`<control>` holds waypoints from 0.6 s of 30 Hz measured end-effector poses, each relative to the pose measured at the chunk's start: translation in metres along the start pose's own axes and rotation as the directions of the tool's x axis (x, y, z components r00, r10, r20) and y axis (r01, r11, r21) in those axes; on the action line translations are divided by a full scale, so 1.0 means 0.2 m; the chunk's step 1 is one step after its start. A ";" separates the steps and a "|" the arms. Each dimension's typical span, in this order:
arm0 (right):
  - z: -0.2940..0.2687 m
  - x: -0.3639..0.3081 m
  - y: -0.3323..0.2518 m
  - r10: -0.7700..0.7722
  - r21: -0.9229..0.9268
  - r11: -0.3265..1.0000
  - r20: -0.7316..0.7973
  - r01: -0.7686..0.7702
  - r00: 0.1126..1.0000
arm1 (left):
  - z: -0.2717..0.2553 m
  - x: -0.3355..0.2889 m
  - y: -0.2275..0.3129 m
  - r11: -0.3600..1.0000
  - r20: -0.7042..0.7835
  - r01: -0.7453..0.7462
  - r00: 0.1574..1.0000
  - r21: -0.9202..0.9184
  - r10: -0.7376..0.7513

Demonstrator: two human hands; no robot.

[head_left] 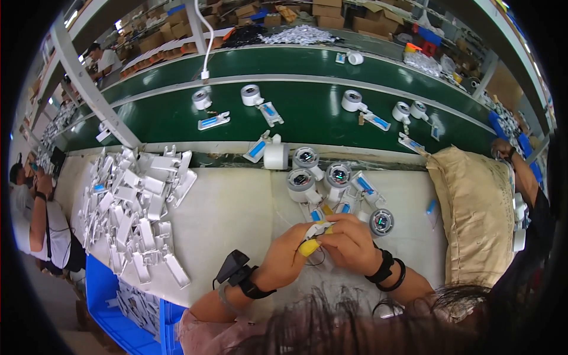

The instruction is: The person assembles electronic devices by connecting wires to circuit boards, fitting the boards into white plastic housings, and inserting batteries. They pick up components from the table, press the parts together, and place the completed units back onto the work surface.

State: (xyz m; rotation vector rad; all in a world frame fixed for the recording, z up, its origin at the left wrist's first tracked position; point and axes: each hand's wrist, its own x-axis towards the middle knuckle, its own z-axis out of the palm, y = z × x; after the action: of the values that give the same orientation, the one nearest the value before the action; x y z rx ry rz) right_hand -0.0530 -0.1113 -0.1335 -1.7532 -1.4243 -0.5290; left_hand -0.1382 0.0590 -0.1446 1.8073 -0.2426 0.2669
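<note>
Both my hands meet over the near middle of the table. My left hand (285, 253) and my right hand (355, 245) pinch a small white plastic part (319, 229) between their fingertips. Something yellow (308, 247) shows at the left thumb, perhaps a finger cot; a thin dark wire hangs below. Fingers hide much of the part. Just beyond are several round white housings (300, 184) with circuit boards and lit green spots inside. Another round housing (381, 222) lies right of my right hand. Among them rests a white handle piece with a blue cell (365, 184).
A heap of white plastic shells (133, 201) covers the table's left, above a blue bin (115, 307). Across the back runs a green conveyor belt (307, 112) carrying housings. A brown sack (473, 213) and loose blue cell (431, 206) lie right. Other people work at both sides.
</note>
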 end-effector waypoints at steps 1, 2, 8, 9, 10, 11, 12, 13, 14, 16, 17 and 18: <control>0.00 0.00 0.00 0.000 -0.001 1.000 -0.016 0.000 1.000 | 0.00 0.00 0.01 0.999 -0.010 0.028 1.000 0.022 -0.028; 0.01 0.00 -0.01 0.000 0.004 1.000 -0.015 0.000 1.000 | 0.01 0.00 0.02 0.999 -0.049 0.015 0.999 0.047 -0.012; 0.00 -0.01 0.01 -0.013 -0.022 1.000 -0.026 0.012 1.000 | 0.00 0.00 0.03 0.980 0.018 0.181 0.983 -0.082 -0.180; -0.01 0.00 0.01 -0.009 -0.006 1.000 -0.009 0.009 1.000 | 0.00 0.00 0.04 0.981 0.018 0.176 0.984 -0.079 -0.175; -0.01 0.00 0.01 -0.007 -0.004 1.000 -0.013 0.007 1.000 | -0.01 0.01 0.05 0.968 0.061 0.215 0.976 -0.129 -0.209; -0.01 0.00 0.02 0.004 0.027 1.000 0.003 -0.004 1.000 | -0.02 0.02 0.05 0.951 0.105 0.255 0.965 -0.177 -0.239; -0.02 0.01 0.03 0.012 0.058 0.998 0.020 -0.014 1.000 | -0.02 0.02 0.04 0.951 0.106 0.255 0.965 -0.173 -0.239; -0.02 0.01 0.03 0.012 0.061 0.998 0.018 -0.014 1.000 | -0.02 0.02 0.03 0.936 0.128 0.282 0.957 -0.210 -0.259; -0.02 0.01 0.02 0.009 0.045 0.999 0.014 -0.010 1.000 | -0.02 0.02 0.03 0.919 0.151 0.308 0.949 -0.246 -0.278; -0.02 0.01 0.03 0.001 0.030 1.000 0.009 -0.002 1.000 | -0.02 0.01 0.03 0.922 0.141 0.309 0.949 -0.233 -0.282; -0.02 0.00 0.03 -0.008 0.026 1.000 0.006 0.008 1.000 | -0.01 0.01 0.02 0.924 0.134 0.309 0.949 -0.224 -0.285; -0.01 0.00 0.04 -0.019 0.023 1.000 0.002 0.019 1.000 | -0.01 0.00 0.02 0.926 0.129 0.307 0.950 -0.221 -0.284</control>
State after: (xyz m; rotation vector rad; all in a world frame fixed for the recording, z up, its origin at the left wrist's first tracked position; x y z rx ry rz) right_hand -0.0459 -0.1134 -0.1345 -1.7243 -1.4444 -0.5181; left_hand -0.1385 0.0611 -0.1406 1.5916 -0.0611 -0.0618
